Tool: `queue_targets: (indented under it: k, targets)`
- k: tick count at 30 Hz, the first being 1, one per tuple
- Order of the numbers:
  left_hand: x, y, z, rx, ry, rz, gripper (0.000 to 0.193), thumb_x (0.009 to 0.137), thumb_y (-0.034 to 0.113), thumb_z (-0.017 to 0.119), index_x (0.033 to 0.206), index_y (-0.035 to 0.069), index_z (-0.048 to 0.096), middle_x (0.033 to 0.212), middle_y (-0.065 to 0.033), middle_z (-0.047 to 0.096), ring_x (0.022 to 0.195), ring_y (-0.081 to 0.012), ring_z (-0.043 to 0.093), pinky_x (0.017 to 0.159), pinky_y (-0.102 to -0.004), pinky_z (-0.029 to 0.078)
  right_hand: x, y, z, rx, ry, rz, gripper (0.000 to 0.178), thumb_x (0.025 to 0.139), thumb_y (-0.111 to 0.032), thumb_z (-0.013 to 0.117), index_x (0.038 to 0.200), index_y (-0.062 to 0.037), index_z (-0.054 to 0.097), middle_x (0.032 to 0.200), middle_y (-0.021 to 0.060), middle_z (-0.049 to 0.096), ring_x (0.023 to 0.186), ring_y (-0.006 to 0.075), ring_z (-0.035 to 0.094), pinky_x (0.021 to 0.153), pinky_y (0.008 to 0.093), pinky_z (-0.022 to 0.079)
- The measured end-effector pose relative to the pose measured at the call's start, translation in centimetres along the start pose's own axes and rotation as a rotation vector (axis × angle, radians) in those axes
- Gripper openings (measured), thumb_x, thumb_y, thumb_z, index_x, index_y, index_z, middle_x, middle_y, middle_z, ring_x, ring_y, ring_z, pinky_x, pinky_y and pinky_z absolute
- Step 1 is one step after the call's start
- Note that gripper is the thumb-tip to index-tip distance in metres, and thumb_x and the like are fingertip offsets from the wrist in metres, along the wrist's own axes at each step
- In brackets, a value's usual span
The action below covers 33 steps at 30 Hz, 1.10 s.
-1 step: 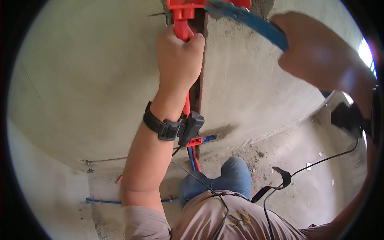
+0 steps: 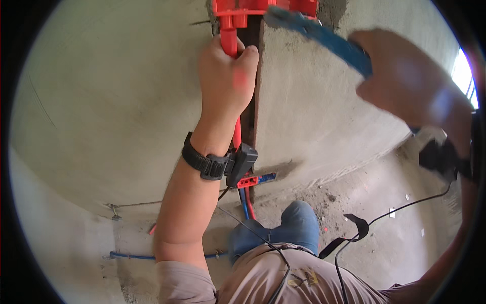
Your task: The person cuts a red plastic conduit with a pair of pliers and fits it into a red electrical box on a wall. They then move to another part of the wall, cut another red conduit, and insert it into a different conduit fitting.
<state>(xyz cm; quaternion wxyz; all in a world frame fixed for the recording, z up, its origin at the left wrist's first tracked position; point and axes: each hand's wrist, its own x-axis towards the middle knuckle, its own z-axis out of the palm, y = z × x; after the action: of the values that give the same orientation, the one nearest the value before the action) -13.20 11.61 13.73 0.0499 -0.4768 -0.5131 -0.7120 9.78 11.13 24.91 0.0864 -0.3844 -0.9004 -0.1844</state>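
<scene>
My left hand (image 2: 228,71) is wrapped round a red conduit pipe (image 2: 229,43) in a vertical wall channel. The pipe's upper end is just under the short socket of a red electrical box (image 2: 242,6) at the top edge; I cannot tell whether it sits inside. A small blurred red bit (image 2: 240,79) shows in front of the back of this hand. My right hand (image 2: 410,78) is closed on a long blue hand tool (image 2: 324,38), blurred, of a kind I cannot make out. Its head lies just below the red box, right of the pipe.
Lower in the channel (image 2: 248,126) a red and blue box (image 2: 249,181) is set, with blue and red pipes below. A blue pipe (image 2: 136,256) runs along the floor at left. Rubble (image 2: 329,197) lies by my knees. Black cables (image 2: 405,203) hang across my body.
The blue tool and my right hand have shifted slightly down and right, away from the red box. A blurred red bit has appeared before my left hand, which keeps its hold.
</scene>
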Motion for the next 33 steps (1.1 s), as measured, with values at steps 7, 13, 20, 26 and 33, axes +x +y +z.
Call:
queue_targets:
  k: [7,13,20,26,33]
  targets:
    - [-0.9,-0.6,-1.9,0.322,0.126,0.465,0.033,0.094,0.015,0.066,0.122,0.000,0.059,0.095,-0.0060,0.062,0.080,-0.0123,0.061,0.066,-0.0280,0.054,-6.5,5.8,12.3,0.451,-0.380,0.121,0.034,0.076,-0.023,0.070,0.102,-0.0032,0.058,0.082,0.0218,0.066,0.080,0.0409,0.065,0.072,0.0481,0.052]
    - [1.5,0.1,-2.9,0.700,0.121,0.745,0.031,0.087,0.016,0.075,0.115,0.007,0.066,0.074,-0.0009,0.054,0.063,-0.0127,0.050,0.056,-0.0284,0.043,-14.7,8.3,39.2,0.635,-0.614,0.519,0.045,0.074,-0.036,0.077,0.102,-0.0032,0.063,0.090,0.0213,0.069,0.088,0.0377,0.068,0.076,0.0444,0.054]
    - [2.0,0.6,-3.3,0.681,0.042,0.544,0.026,0.089,0.015,0.073,0.110,0.002,0.066,0.070,0.0040,0.047,0.058,-0.0049,0.040,0.053,-0.0215,0.037,-27.8,8.2,76.8,0.628,-1.034,0.532,0.048,0.084,-0.050,0.066,0.095,-0.0031,0.073,0.091,0.0119,0.073,0.086,0.0297,0.070,0.076,0.0416,0.054]
    - [1.6,0.9,-3.3,0.634,-0.002,0.414,0.030,0.091,0.014,0.072,0.116,0.000,0.064,0.071,0.0061,0.045,0.061,-0.0031,0.038,0.056,-0.0190,0.036,-34.6,3.6,85.7,0.583,-1.207,0.546,0.047,0.091,-0.049,0.055,0.111,-0.0089,0.070,0.110,0.0135,0.070,0.104,0.0293,0.066,0.087,0.0413,0.052]
    - [1.2,1.3,-4.0,0.639,-0.057,0.355,0.030,0.092,0.013,0.071,0.118,0.000,0.063,0.082,0.0027,0.050,0.067,-0.0046,0.043,0.060,-0.0188,0.039,-29.2,3.7,80.4,0.658,-1.064,0.570,0.048,0.091,-0.047,0.056,0.116,-0.0074,0.067,0.107,0.0193,0.070,0.100,0.0337,0.067,0.082,0.0428,0.054]
